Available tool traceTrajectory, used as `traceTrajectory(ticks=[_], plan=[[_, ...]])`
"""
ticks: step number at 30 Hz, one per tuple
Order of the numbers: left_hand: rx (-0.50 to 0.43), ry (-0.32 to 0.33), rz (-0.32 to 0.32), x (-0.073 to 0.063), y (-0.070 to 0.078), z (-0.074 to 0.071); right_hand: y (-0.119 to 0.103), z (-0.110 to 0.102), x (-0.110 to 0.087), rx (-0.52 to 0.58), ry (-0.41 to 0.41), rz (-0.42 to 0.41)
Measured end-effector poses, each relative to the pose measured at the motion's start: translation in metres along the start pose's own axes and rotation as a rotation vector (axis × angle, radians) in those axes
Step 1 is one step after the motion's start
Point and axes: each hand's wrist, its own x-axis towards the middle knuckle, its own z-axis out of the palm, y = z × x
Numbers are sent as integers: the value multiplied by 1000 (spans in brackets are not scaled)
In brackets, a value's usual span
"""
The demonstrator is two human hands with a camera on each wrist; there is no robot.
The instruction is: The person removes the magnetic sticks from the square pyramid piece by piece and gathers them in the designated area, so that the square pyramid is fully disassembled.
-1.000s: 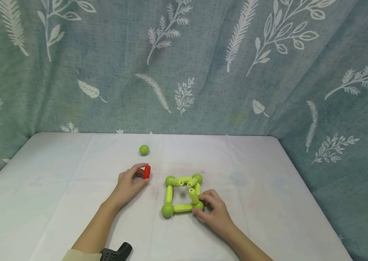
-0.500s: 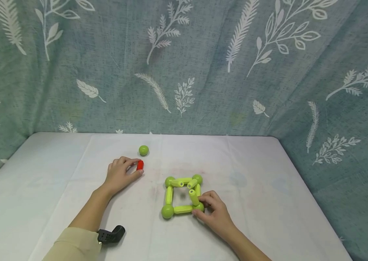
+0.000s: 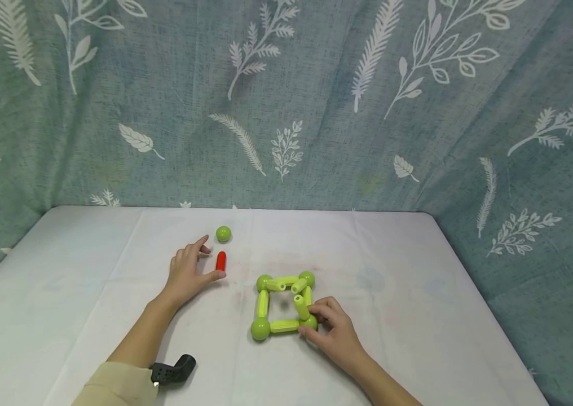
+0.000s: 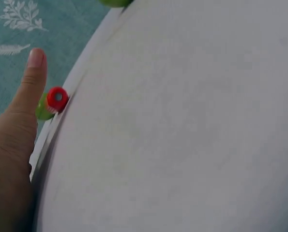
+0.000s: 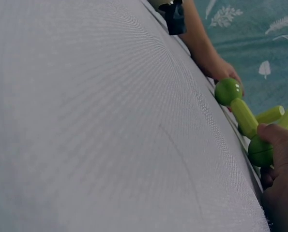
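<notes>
My left hand (image 3: 185, 276) is spread around a red rod (image 3: 221, 261) lying on the white cloth. Its thumb tip is by the rod's near end, the forefinger lifted away. In the left wrist view the rod's round end (image 4: 58, 97) has a metal dot and overlaps a loose green ball (image 4: 43, 109). My right hand (image 3: 336, 332) grips the near right corner ball (image 5: 261, 152) of a square frame built from green balls and yellow-green rods (image 3: 284, 326). Three more rods (image 3: 300, 307) slant up from its corners; the near left corner ball (image 3: 260, 329) has none.
Beyond the red rod, the loose green ball (image 3: 223, 234) sits near the back of the white-covered table (image 3: 393, 270). A leaf-patterned curtain (image 3: 317, 141) rises behind and to the sides. A black strap mount (image 3: 173, 370) juts from the left wrist.
My left hand has carried the red rod left and away from me, set it down and let go, its fingers spreading. The right hand keeps its hold on the frame.
</notes>
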Motion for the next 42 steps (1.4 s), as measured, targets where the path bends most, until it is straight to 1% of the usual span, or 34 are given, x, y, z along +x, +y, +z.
traceTrajectory(ticks=[2,5,7,9,12,13,15,17,19,20,22,24,28,30,37,40,42], plan=[[-66,52,13,-3,7,4,0,-1,0,11,-1,-3],[-112,144,55,-7,21,15,0,-1,0,24,2,-25],[-138,195,105,-10,32,23,1,-1,0,27,1,-40],[-155,218,171,-14,42,31,1,-1,0,24,0,-45],[-215,199,275,-19,57,41,1,-1,0,21,-1,-43],[-233,180,305,-21,61,44,-4,-2,0,18,1,-39],[-253,138,354,-24,69,50,-6,-1,0,6,3,-43],[-249,97,399,-27,76,55,-7,-1,1,2,1,-38],[-240,76,436,-29,80,60,-8,-1,1,-4,-5,-39],[-235,74,453,-29,82,61,-3,-1,1,-4,-7,-39],[-221,85,477,-29,83,62,-2,-1,1,7,-11,-28],[-238,102,456,-29,83,62,-1,-1,0,15,-15,-17],[-252,121,374,-30,83,60,-1,-1,0,32,-28,11],[-259,128,349,-31,83,59,-2,-1,0,31,-32,19],[-283,146,316,-30,81,58,-9,-2,0,-1,-28,9],[-298,130,293,-30,81,58,-16,-2,1,-4,-37,17],[-311,107,244,-31,82,57,-19,-3,1,0,-40,28]])
